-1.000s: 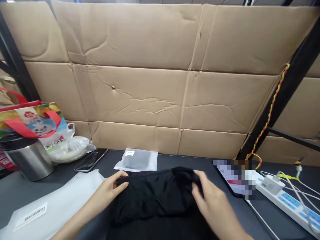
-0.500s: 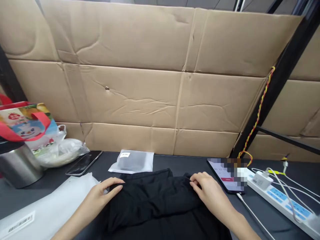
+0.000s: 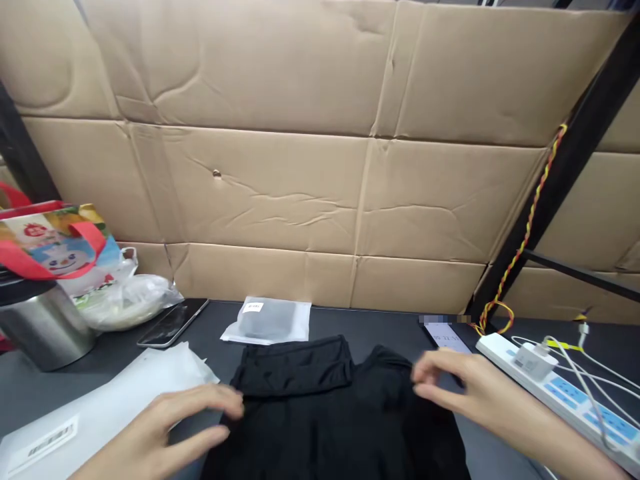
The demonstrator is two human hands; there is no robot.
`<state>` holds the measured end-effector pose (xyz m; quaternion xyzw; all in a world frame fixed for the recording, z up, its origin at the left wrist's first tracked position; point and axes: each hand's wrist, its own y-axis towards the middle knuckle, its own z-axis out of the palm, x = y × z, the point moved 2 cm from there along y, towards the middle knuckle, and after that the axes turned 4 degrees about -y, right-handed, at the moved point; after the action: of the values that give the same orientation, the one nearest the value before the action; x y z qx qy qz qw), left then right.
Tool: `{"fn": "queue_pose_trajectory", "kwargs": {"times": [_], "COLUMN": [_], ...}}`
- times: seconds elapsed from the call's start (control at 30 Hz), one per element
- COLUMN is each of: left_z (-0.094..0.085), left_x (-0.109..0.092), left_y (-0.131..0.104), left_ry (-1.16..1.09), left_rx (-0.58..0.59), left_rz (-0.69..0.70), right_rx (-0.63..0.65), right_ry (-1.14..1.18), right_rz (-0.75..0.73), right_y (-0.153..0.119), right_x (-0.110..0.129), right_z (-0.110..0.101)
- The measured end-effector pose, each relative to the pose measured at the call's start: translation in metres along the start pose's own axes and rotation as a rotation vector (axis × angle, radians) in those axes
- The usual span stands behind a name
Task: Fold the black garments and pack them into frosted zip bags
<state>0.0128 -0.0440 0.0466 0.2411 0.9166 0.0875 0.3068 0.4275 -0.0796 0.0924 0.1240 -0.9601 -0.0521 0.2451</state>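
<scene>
A black cloth garment (image 3: 340, 433) lies spread in front of me, and a folded-over flap (image 3: 295, 370) of the same black fabric runs across its upper left. My left hand (image 3: 170, 427) is at the garment's left edge, thumb and fingers apart, with nothing between them. At the opposite edge my right hand (image 3: 453, 383) is held with curved fingers and a gap between thumb and forefinger; no fabric shows in it. The lower part of the garment runs out of view.
A white bag with a barcode label (image 3: 105, 407) lies at left, near a steel cup (image 3: 55, 327), a gift bag (image 3: 60, 247) and a dark phone (image 3: 173, 323). Behind the garment is a small frosted pouch (image 3: 273, 320). At right are a lit phone (image 3: 447, 337) and a power strip (image 3: 565, 393).
Both hands have let go of the bunched black fabric and moved apart. The fabric now lies flatter, showing the flap, and my right hand now covers part of the lit phone.
</scene>
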Motion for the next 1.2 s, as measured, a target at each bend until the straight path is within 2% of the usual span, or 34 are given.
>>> {"fn": "queue_pose_trajectory", "kwargs": {"times": [0.07,0.1,0.17,0.23,0.33,0.4,0.47,0.5,0.6,0.7,0.8,0.93,1.0,1.07,1.1,1.2], "left_z": [0.002,0.005,0.013,0.021,0.024,0.022,0.023,0.027,0.045,0.064,0.076,0.084,0.087,0.089,0.089,0.088], "left_x": [0.009,0.015,0.027,0.035,0.038,0.034,0.027,0.023,0.016,0.019,0.028,0.031,0.029,0.026,0.024,0.021], "left_y": [0.014,0.02,0.03,0.039,0.057,0.068,0.075,0.075,0.068,0.056,0.049,0.049,0.05,0.05,0.05,0.049], "left_ry": [0.058,0.087,0.116,0.098,0.07,0.132,0.245,0.302,0.433,0.518,0.549,0.541,0.524,0.517,0.515,0.502], "left_rx": [0.106,0.122,0.089,0.07,0.029,-0.088,-0.196,-0.207,-0.094,0.0,-0.001,-0.056,-0.062,-0.038,-0.029,-0.031], "left_rz": [0.056,0.081,0.121,0.141,0.097,0.064,0.113,0.167,0.32,0.35,0.314,0.273,0.276,0.27,0.262,0.24], "right_rx": [-0.01,-0.02,-0.001,0.028,0.017,-0.037,-0.104,-0.119,-0.05,0.083,0.16,0.206,0.205,0.129,0.049,0.0], "right_ry": [-0.003,-0.017,-0.082,-0.144,-0.167,-0.165,-0.197,-0.219,-0.254,-0.228,-0.188,-0.167,-0.213,-0.294,-0.341,-0.366], "right_rz": [-0.067,-0.093,-0.144,-0.169,-0.133,-0.072,-0.018,-0.018,-0.131,-0.182,-0.136,-0.124,-0.131,-0.158,-0.186,-0.305], "right_y": [0.019,0.028,0.044,0.057,0.078,0.089,0.092,0.091,0.078,0.065,0.059,0.062,0.071,0.088,0.1,0.141], "right_x": [0.016,0.023,0.034,0.039,0.038,0.037,0.039,0.042,0.05,0.046,0.033,0.025,0.033,0.051,0.064,0.107], "right_z": [0.028,0.041,0.062,0.072,0.071,0.066,0.065,0.067,0.085,0.106,0.117,0.111,0.101,0.093,0.091,0.104]}}
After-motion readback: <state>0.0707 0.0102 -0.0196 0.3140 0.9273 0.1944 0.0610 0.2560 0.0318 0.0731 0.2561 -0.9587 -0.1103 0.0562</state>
